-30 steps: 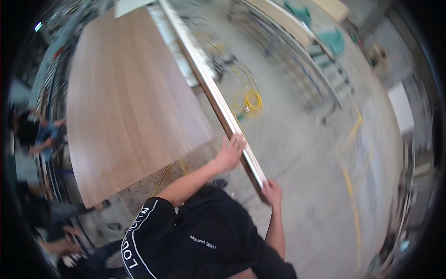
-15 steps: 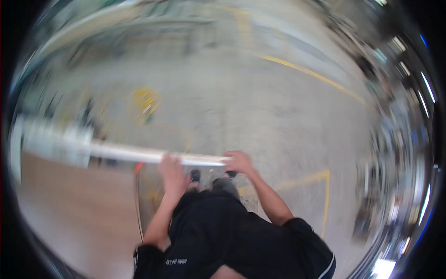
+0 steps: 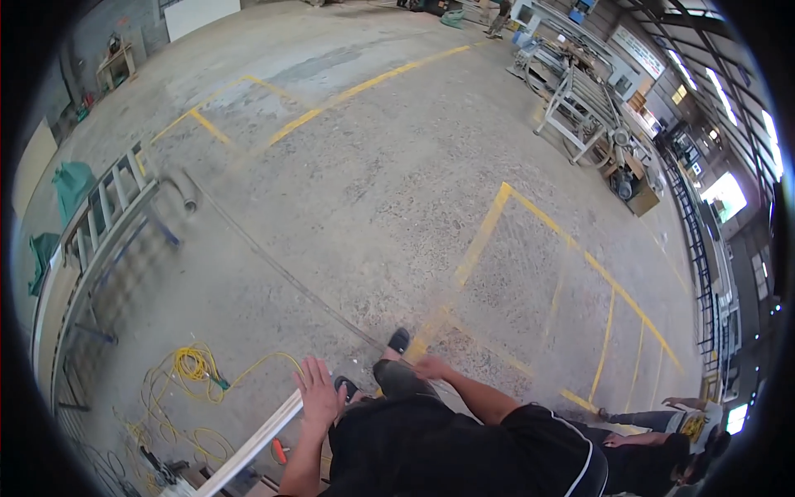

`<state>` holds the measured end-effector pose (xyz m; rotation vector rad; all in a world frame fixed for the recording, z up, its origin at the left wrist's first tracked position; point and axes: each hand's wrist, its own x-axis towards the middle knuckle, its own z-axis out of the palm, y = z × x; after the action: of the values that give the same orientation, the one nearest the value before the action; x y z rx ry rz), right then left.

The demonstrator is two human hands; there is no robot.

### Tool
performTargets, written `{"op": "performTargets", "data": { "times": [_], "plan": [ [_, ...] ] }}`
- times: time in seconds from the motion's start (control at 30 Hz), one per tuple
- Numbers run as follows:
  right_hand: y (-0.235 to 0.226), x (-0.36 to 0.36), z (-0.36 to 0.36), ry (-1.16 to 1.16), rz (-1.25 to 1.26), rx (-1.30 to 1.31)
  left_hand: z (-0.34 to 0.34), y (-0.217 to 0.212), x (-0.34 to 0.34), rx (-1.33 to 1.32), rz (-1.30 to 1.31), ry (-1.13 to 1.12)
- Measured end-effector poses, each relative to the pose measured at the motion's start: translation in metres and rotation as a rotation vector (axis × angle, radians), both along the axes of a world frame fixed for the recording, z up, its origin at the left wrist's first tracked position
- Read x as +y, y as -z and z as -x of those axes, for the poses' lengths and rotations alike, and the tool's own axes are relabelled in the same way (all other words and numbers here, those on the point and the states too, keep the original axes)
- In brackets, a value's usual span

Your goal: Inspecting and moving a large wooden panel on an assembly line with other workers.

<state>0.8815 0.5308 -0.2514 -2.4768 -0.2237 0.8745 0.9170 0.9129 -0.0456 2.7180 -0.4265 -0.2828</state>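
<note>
My left hand (image 3: 317,393) is open, its fingers spread beside the near end of a long white strip (image 3: 252,445) at the lower left. Whether the palm touches the strip I cannot tell. My right hand (image 3: 432,368) hangs by my right leg, away from the strip, its fingers loosely curled; nothing shows in it. Close to the strip lies an orange-handled tool (image 3: 280,451) of a kind I cannot make out.
A coiled yellow cable (image 3: 193,362) and a long dark hose (image 3: 281,269) lie on the concrete floor. At left stands a metal roller frame (image 3: 112,207); another roller conveyor (image 3: 580,108) is far right. Another person (image 3: 654,451) is at the lower right. Yellow lines (image 3: 551,228) mark the floor.
My view has swung to the right, and the strip now sits lower left. My right hand has let go of the strip; my left fingers have spread. The brown panel has left view.
</note>
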Motion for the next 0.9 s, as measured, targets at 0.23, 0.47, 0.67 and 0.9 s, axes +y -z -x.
{"op": "performTargets", "data": {
  "times": [0.23,0.47,0.67,0.9],
  "plan": [
    [-0.004,-0.035,0.142,0.573,-0.024,0.728,-0.061,0.005,-0.013,0.24,-0.329,0.277],
    [0.061,-0.056,0.046,0.38,-0.095,0.5,-0.14,0.012,-0.065,0.291,-0.538,0.333],
    [0.033,-0.114,-0.008,0.711,-0.172,-0.317,-0.192,0.195,-0.127,0.673,0.13,0.268],
    [0.008,-0.136,0.011,1.153,-0.36,-0.34,-0.225,0.19,-0.238,1.24,-0.009,0.108]
  ]
}}
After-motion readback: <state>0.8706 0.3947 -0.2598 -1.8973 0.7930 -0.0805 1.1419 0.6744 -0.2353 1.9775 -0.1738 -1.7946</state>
